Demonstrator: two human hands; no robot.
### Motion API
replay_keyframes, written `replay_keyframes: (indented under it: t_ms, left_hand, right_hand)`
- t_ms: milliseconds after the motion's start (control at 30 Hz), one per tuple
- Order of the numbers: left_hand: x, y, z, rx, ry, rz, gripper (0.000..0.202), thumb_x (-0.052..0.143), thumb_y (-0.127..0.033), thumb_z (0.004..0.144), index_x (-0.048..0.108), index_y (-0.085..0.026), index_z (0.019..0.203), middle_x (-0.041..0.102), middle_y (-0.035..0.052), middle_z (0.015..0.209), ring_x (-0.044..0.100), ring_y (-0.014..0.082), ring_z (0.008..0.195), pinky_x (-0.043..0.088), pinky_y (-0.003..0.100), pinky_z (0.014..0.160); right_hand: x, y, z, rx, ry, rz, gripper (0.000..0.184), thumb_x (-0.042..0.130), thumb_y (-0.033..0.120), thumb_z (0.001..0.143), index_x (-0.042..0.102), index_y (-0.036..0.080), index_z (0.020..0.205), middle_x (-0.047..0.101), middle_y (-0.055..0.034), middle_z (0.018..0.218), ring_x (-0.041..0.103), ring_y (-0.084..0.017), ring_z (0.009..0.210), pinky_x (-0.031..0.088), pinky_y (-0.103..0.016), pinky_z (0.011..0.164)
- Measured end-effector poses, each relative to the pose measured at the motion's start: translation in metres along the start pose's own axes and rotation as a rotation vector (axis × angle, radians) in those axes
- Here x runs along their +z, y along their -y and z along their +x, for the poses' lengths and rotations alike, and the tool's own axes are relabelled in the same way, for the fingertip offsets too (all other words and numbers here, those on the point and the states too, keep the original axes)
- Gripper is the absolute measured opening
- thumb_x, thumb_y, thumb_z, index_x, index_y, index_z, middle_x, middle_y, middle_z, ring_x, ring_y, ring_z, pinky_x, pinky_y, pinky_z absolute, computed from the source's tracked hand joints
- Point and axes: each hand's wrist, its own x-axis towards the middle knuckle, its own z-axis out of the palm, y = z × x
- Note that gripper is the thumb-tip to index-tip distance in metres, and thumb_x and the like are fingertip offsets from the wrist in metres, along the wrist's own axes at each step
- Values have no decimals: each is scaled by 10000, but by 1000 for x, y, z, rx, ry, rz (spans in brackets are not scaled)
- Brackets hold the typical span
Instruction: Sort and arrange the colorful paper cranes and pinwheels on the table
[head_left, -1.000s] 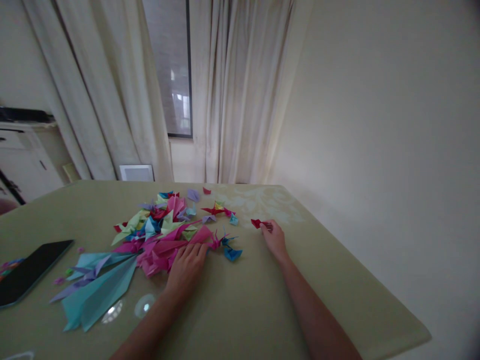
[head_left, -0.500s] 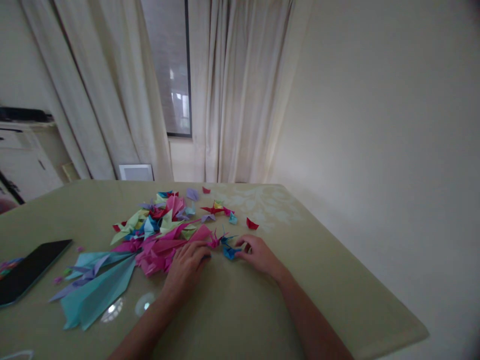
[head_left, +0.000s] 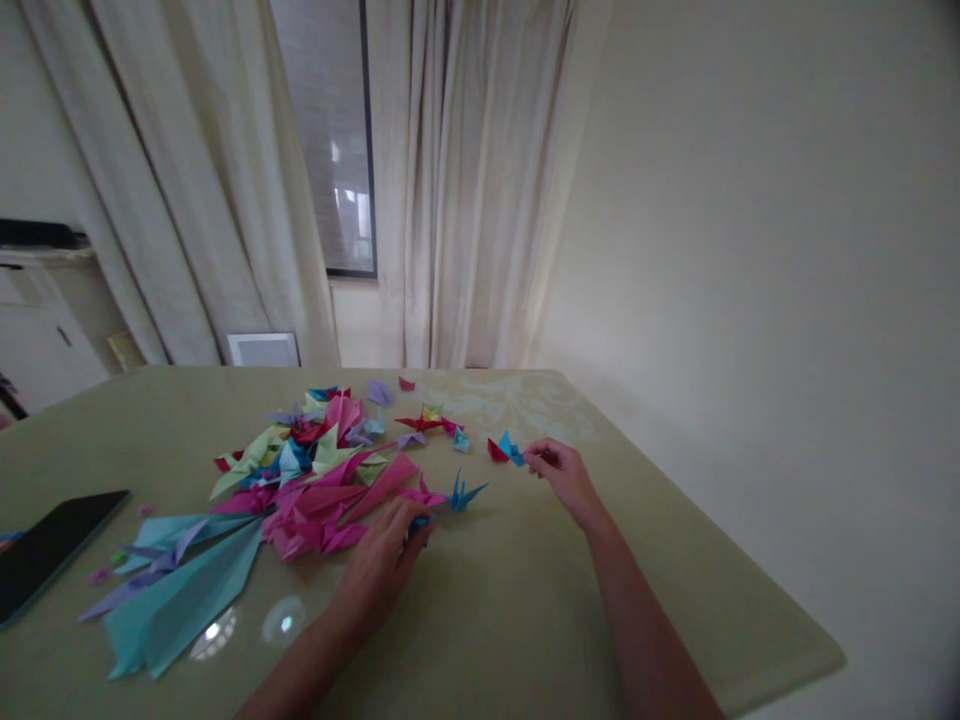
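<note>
Boat of blue paper (head_left: 509,447) is at right on the table (head_left: 495,620), pinched by right hand (head_left: 556,466), just beside red boat (head_left: 496,452); too strong push could bend both. Left hand (head_left: 384,545) seems closed on blue piece (head_left: 420,522); if it turns carelessly, blue bird (head_left: 461,494) nearby could tip.

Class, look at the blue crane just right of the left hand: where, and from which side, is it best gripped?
I would pinch the blue crane lightly at its low folded middle, coming from the near right. Its thin tips point up and out and would probably bend, while the pink paper and left hand crowd its left side.
</note>
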Motion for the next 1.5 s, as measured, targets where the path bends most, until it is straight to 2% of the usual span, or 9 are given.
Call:
replay_keyframes:
  t_ms: [267,400,567,667,900,1067,1200,1333,1500]
  left_hand:
    - [18,3,-5,-149,109,-266,176,632,-400,985,696,-256,1063,743,40,1017,720,188,868,616,282,724]
    - [17,0,-4,-213,108,-372,210,678,-384,939,713,-249,1097,745,59,1070,738,215,952,643,303,741]
    - [10,-8,-1,-212,131,-489,266,660,-394,962,728,-251,1176,707,82,1165,753,221,994,656,336,803]
    - [11,-8,-2,-250,125,-557,287,675,-401,956,682,-241,1194,717,83,1157,769,233,997,658,372,843]
    - [15,-5,-5,-239,96,-489,277,585,-447,1033,619,-238,1213,729,85,1171,756,233,1036,648,404,897]
    - [11,9,-3,-60,-104,57,302,494,-316,1064,643,-223,1309,692,131,1291,680,287,1205,588,474,1035]
    - [14,25,0,-8,-19,487,491,497,-112,995,633,-242,1448,632,151,1487,582,365,1365,509,567,1120]
    - [17,29,2,-45,139,577,454,510,-85,997,688,-253,1379,718,119,1360,658,328,1257,540,488,1051]
    - [8,22,2,-78,190,443,312,537,-127,1008,730,-232,1229,760,96,1205,708,292,1126,558,442,986]
  right_hand:
    - [43,-5,0,-28,-91,-57,361,658,536,905,733,195,995,767,-86,939,697,-212,779,552,-356,775]
    - [52,16,-14,-54,70,-35,348,705,541,917,759,199,883,720,-28,768,638,-171,679,505,-290,673]
    - [73,39,-34,-108,445,83,453,901,532,790,812,219,1105,750,-39,956,666,-169,773,522,-279,721]
    - [80,46,-40,-150,496,87,374,860,539,846,833,228,1052,736,-36,934,663,-167,774,522,-279,728]
    - [74,39,-34,-144,424,78,282,816,491,884,797,212,916,732,-23,829,682,-175,765,537,-287,733]
    - [43,9,-9,-56,-108,48,458,719,668,870,713,214,930,765,-59,845,753,-223,756,604,-340,734]
    - [15,-25,9,21,-385,-66,496,615,697,888,669,212,972,773,-117,927,767,-261,772,607,-400,757]
    - [11,-45,15,54,-379,-157,399,636,602,867,698,209,899,780,-125,878,760,-275,754,610,-421,746]
    - [31,-32,6,-44,-176,-212,238,618,346,904,765,215,1038,792,-104,1002,729,-229,808,590,-359,746]
